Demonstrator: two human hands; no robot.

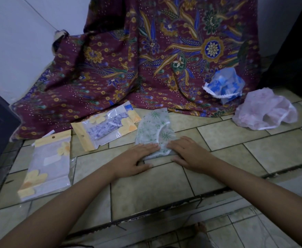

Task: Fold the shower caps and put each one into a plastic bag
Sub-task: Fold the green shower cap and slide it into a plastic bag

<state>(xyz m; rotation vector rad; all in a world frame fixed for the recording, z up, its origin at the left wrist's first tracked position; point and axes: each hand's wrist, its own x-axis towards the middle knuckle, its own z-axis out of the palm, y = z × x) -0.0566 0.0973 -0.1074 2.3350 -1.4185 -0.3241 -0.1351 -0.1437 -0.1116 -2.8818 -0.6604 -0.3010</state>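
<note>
Green-print shower cap (154, 130) flat on tiled floor (236, 140), partly folded, near edge under both hands. Left hand (137, 158) palm down, fingers flat and spread on cap's lower left, pressing, nothing clasped. Right hand (187, 153) same, flat on lower right corner. Just left: filled plastic bag (105, 127), purple-print cap inside. Further left: second bag (46, 165), flower print. Far right: pink cap (264, 111) on floor, blue cap (225, 85) on batik cloth (146, 59).

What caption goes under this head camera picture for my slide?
Both hands, left hand and right hand, press a green-flowered shower cap flat on the tiled floor.
</note>
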